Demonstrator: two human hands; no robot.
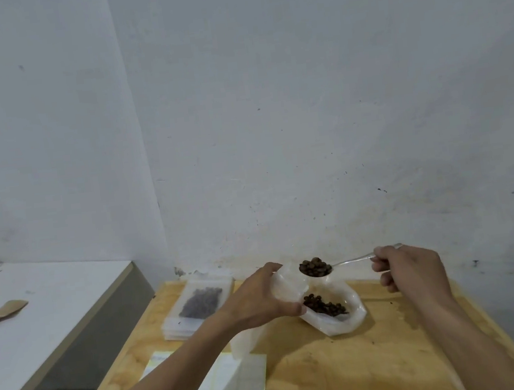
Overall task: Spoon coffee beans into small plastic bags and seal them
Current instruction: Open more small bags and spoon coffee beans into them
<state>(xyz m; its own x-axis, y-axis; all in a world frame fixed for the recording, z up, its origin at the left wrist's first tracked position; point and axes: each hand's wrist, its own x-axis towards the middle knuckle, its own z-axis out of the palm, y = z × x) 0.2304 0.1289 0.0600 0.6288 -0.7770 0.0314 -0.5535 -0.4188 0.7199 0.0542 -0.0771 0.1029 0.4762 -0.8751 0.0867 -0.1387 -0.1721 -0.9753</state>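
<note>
My left hand [258, 300] grips a small clear plastic bag [286, 283] at its mouth, holding it up above the wooden table [380, 357]. My right hand [408, 269] pinches the handle of a metal spoon [351, 261]. The spoon's bowl is heaped with coffee beans [315, 267] and hovers just right of the bag's mouth. Below it lies a larger clear bag [343, 316], open, with a pile of loose coffee beans [324, 305] inside.
A filled bag of beans [202, 300] lies flat on a stack of bags at the table's back left. Sheets of paper and a white packet [236, 389] lie near the front. A white counter [39, 316] with a brown pouch [6, 311] stands to the left. The wall is close behind.
</note>
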